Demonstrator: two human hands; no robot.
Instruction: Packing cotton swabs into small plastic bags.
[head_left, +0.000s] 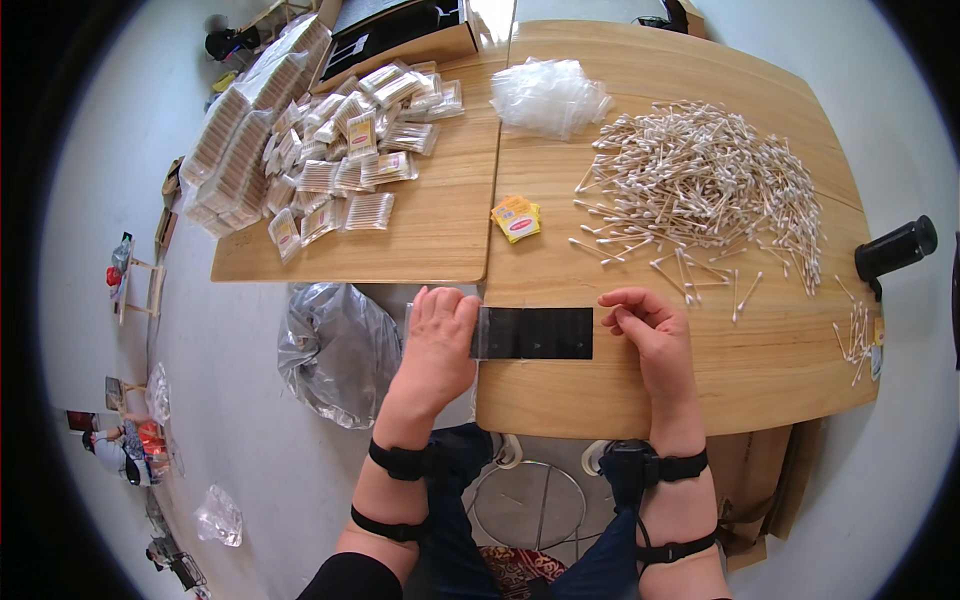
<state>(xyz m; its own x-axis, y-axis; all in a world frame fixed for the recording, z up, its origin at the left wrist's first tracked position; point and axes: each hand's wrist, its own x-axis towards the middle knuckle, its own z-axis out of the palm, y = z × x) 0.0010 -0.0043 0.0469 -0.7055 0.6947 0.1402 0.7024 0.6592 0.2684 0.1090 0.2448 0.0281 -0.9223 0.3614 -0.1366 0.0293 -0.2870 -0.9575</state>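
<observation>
At the front edge of the table lies a flat black plate (541,333), its left end inside or under a clear plastic bag (482,334). My left hand (437,335) is closed over the bag at that end, hiding most of it. Just past the plate's right end hovers my right hand (648,325), fingers loosely curled, with a small gap between thumb and forefinger and nothing seen in it. Yellow and orange printed cards (517,220) sit beyond the plate. Behind my right hand spreads a big pile of loose cotton swabs (710,180).
Packed swab bags (370,210) are heaped at far left, beside stacked packs (235,140). Empty clear bags (550,95) lie at the back. A black cylinder (893,249) sticks out at the right edge. Below the left table stands a bin with a grey liner (338,350).
</observation>
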